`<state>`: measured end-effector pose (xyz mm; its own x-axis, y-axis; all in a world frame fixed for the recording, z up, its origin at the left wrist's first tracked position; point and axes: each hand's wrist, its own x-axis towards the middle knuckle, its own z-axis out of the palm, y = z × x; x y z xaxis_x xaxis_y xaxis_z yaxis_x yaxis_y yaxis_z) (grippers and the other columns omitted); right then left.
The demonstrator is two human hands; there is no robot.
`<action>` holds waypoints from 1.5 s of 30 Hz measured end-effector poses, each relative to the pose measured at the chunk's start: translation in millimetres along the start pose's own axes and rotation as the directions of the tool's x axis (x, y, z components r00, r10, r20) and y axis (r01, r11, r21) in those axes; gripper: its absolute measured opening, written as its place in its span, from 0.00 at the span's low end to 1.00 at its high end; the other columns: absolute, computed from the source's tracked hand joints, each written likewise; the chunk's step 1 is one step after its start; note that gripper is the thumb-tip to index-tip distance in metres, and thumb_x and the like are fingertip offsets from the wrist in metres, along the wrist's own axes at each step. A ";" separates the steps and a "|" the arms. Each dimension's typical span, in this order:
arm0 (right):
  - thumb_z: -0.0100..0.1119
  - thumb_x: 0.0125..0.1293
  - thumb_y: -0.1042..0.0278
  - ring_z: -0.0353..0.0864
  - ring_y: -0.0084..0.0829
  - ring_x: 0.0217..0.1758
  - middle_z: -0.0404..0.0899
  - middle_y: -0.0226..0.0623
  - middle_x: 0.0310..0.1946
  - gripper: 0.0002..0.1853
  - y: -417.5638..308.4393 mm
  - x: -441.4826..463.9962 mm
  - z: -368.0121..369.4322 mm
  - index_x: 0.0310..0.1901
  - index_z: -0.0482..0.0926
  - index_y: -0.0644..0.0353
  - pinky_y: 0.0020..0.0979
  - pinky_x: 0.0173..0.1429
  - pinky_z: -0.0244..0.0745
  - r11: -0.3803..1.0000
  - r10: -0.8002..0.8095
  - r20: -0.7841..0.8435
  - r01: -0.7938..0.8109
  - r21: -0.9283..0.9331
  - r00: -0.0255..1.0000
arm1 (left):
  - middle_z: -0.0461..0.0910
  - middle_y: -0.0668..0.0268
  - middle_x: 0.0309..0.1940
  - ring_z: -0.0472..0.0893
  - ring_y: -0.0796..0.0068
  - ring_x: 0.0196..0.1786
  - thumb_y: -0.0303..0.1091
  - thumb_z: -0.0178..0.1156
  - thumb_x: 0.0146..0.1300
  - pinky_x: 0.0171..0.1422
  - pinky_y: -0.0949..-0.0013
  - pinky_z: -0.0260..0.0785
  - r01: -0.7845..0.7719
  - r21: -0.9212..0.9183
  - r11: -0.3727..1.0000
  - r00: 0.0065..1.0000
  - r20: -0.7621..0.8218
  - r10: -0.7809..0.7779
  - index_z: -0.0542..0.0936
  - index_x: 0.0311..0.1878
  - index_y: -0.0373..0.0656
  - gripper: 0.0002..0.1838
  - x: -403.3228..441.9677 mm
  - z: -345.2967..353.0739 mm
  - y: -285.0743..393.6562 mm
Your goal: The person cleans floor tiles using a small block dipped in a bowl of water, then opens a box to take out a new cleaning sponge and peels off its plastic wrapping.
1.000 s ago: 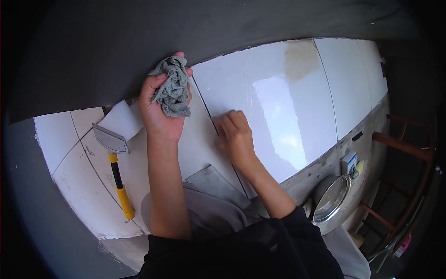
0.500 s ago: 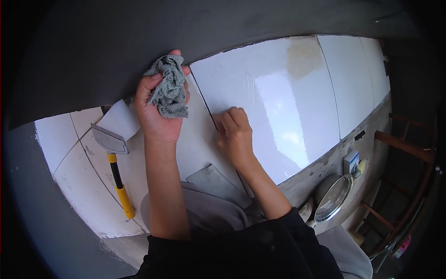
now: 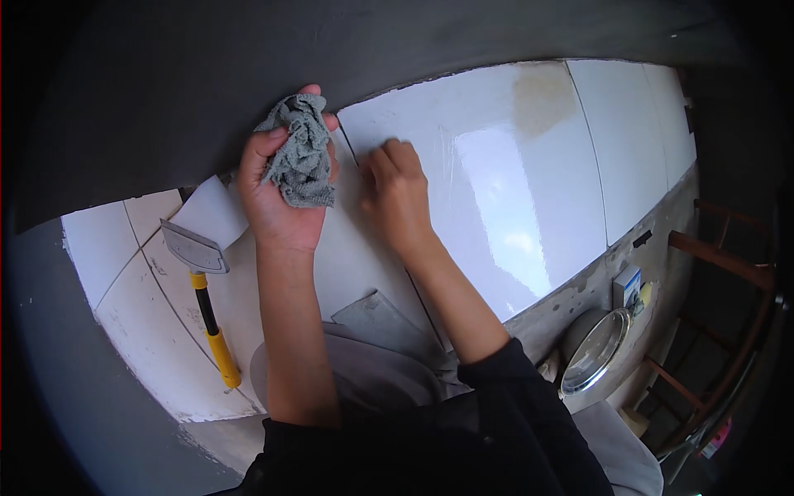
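My left hand (image 3: 285, 221), palm up near the dark wall, is closed round a crumpled grey cloth (image 3: 302, 157). My right hand (image 3: 399, 194) rests at the dark joint between glossy white tiles (image 3: 451, 215), its fingers curled together. Whatever those fingertips may pinch is hidden from view. To the left lies a scraper (image 3: 208, 302) with a wide grey head and a yellow and black handle. A white sheet-like piece (image 3: 213, 213) sits just beyond its head. Between my forearms, a flat grey piece (image 3: 379, 324) lies on the tiles beside my leg.
The dark wall (image 3: 430, 37) runs along the far edge of the tiles. At the right, a round metal-rimmed pot (image 3: 594, 354) and a small blue and white box (image 3: 627, 286) stand on rough concrete. A brown wooden frame (image 3: 724, 258) is further right. One tile has a brownish stain (image 3: 542, 99).
My right hand has slid along the tile joint, away from my body toward the wall, fingers still curled. My left hand with the cloth has barely moved.
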<state>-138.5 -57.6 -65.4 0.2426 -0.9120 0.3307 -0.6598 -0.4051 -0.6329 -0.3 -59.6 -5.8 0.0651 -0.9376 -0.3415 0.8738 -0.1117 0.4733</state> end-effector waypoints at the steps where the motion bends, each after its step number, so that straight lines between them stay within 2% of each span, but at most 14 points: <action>1: 0.58 0.36 0.86 0.71 0.46 0.39 0.70 0.45 0.31 0.13 3.9 20.4 12.9 0.28 0.74 0.64 0.40 0.45 0.69 1.000 -0.020 -0.049 0.020 0.017 0.999 | 0.82 0.56 0.39 0.73 0.77 0.28 0.41 0.53 0.59 0.31 0.78 0.64 -0.009 0.019 1.000 1.000 -0.001 0.009 0.75 0.58 0.36 0.26 -0.2 0.2 0.5; 4: 0.58 0.37 0.86 0.71 0.46 0.40 0.70 0.44 0.31 0.12 1.8 29.7 14.4 0.28 0.74 0.64 0.40 0.45 0.69 1.000 -0.006 -0.017 0.006 0.003 1.000 | 0.79 0.58 0.41 0.70 0.74 0.30 0.41 0.52 0.60 0.29 0.75 0.59 0.008 0.040 0.999 1.000 0.030 -0.010 0.70 0.63 0.35 0.29 0.0 -3.0 2.5; 6: 0.57 0.42 0.89 0.73 0.46 0.40 0.70 0.43 0.29 0.10 -9.9 4.1 -6.0 0.28 0.77 0.65 0.41 0.44 0.72 0.999 0.035 0.017 -0.035 -0.015 0.999 | 0.79 0.58 0.41 0.70 0.74 0.29 0.41 0.51 0.60 0.28 0.74 0.60 0.014 0.011 1.000 1.000 0.028 -0.015 0.70 0.63 0.35 0.29 1.3 -1.6 2.4; 9: 0.57 0.37 0.91 0.73 0.45 0.39 0.69 0.41 0.29 0.14 -13.6 -34.5 -18.3 0.29 0.78 0.65 0.40 0.43 0.72 0.995 0.083 0.023 -0.084 0.052 0.996 | 0.81 0.58 0.38 0.72 0.76 0.28 0.42 0.52 0.59 0.28 0.75 0.62 0.005 -0.015 1.000 1.000 -0.007 -0.005 0.74 0.60 0.35 0.27 -0.5 0.5 1.7; 15: 0.60 0.38 0.85 0.72 0.45 0.39 0.71 0.43 0.32 0.11 -3.0 46.1 31.6 0.27 0.74 0.64 0.39 0.45 0.70 0.998 0.012 -0.079 -0.008 0.057 0.997 | 0.79 0.58 0.42 0.70 0.74 0.30 0.42 0.50 0.61 0.28 0.75 0.60 -0.036 0.072 0.997 0.997 0.065 0.031 0.70 0.64 0.35 0.29 1.6 -5.8 1.0; 18: 0.61 0.38 0.85 0.72 0.44 0.39 0.71 0.42 0.30 0.11 -4.3 23.4 14.9 0.26 0.74 0.64 0.39 0.44 0.70 0.999 0.038 -0.043 -0.039 -0.011 0.998 | 0.81 0.58 0.38 0.73 0.75 0.28 0.42 0.51 0.60 0.28 0.74 0.63 -0.023 0.035 0.999 0.999 0.045 0.021 0.73 0.60 0.34 0.28 0.9 -1.2 0.4; 21: 0.62 0.37 0.85 0.72 0.45 0.39 0.71 0.42 0.31 0.11 -4.7 -12.5 0.6 0.26 0.74 0.64 0.39 0.44 0.70 0.993 0.115 0.013 -0.115 0.036 0.993 | 0.82 0.57 0.37 0.75 0.76 0.27 0.41 0.52 0.59 0.29 0.75 0.64 -0.009 -0.007 1.000 1.000 0.018 0.009 0.75 0.58 0.34 0.27 -0.6 0.9 2.0; 22: 0.61 0.37 0.85 0.72 0.45 0.40 0.71 0.43 0.31 0.11 -4.0 -8.9 5.3 0.27 0.74 0.64 0.40 0.45 0.70 0.997 0.068 -0.032 -0.067 0.034 0.997 | 0.82 0.57 0.37 0.75 0.76 0.28 0.41 0.52 0.59 0.29 0.75 0.64 -0.002 -0.019 1.000 1.000 0.011 0.002 0.75 0.58 0.34 0.27 -0.9 1.2 1.1; 26: 0.60 0.38 0.85 0.72 0.45 0.40 0.70 0.43 0.29 0.10 2.8 47.3 28.5 0.27 0.76 0.65 0.40 0.46 0.70 0.997 0.063 -0.107 -0.057 0.056 0.992 | 0.78 0.58 0.41 0.70 0.73 0.30 0.42 0.51 0.60 0.29 0.73 0.62 0.022 -0.004 1.000 0.999 0.045 -0.022 0.69 0.64 0.34 0.30 -0.5 -3.2 3.2; 32: 0.61 0.37 0.85 0.73 0.44 0.41 0.72 0.43 0.32 0.12 -0.8 17.6 20.4 0.29 0.76 0.65 0.40 0.47 0.70 0.995 0.096 -0.073 -0.098 -0.020 0.993 | 0.78 0.57 0.40 0.70 0.72 0.29 0.41 0.51 0.61 0.30 0.72 0.62 -0.003 0.021 1.000 0.998 0.062 0.002 0.69 0.64 0.34 0.30 0.8 -3.1 0.9; 35: 0.60 0.48 0.85 0.74 0.46 0.35 0.72 0.44 0.28 0.04 -7.2 39.4 24.2 0.25 0.76 0.66 0.43 0.40 0.72 0.996 0.084 -0.142 -0.087 -0.013 0.986 | 0.78 0.57 0.40 0.70 0.72 0.29 0.41 0.51 0.61 0.30 0.72 0.61 0.001 0.020 1.000 0.997 0.071 -0.002 0.69 0.63 0.34 0.30 -0.9 -4.3 1.7; 38: 0.61 0.46 0.84 0.74 0.46 0.35 0.71 0.43 0.27 0.05 -1.1 49.8 31.5 0.24 0.75 0.66 0.42 0.40 0.72 0.998 0.055 -0.172 -0.057 -0.003 0.984 | 0.78 0.57 0.41 0.69 0.72 0.29 0.41 0.51 0.61 0.30 0.72 0.61 -0.003 0.023 1.000 0.998 0.066 0.002 0.69 0.63 0.34 0.30 -0.1 -4.2 2.2; 41: 0.62 0.36 0.83 0.73 0.45 0.42 0.72 0.44 0.32 0.13 -3.8 27.5 18.9 0.28 0.75 0.65 0.40 0.49 0.69 0.992 0.103 -0.038 -0.105 -0.071 0.994 | 0.77 0.57 0.41 0.69 0.72 0.29 0.41 0.51 0.61 0.30 0.72 0.61 0.007 0.005 1.000 0.998 0.065 -0.007 0.69 0.63 0.34 0.30 0.4 -3.6 2.3; 45: 0.62 0.37 0.83 0.73 0.46 0.43 0.72 0.45 0.33 0.12 -1.3 33.6 24.9 0.28 0.75 0.65 0.41 0.50 0.70 0.993 0.105 -0.052 -0.107 -0.052 0.993 | 0.77 0.57 0.41 0.69 0.72 0.29 0.41 0.51 0.61 0.30 0.72 0.61 0.023 -0.038 0.999 0.998 0.053 -0.021 0.69 0.64 0.34 0.30 -1.0 -2.1 1.5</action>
<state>-111.8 -89.3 -70.9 0.1351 -0.9448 0.2985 -0.7179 -0.3010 -0.6278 2.0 -58.2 -6.4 0.0206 -0.9512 -0.3079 0.8926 -0.1212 0.4342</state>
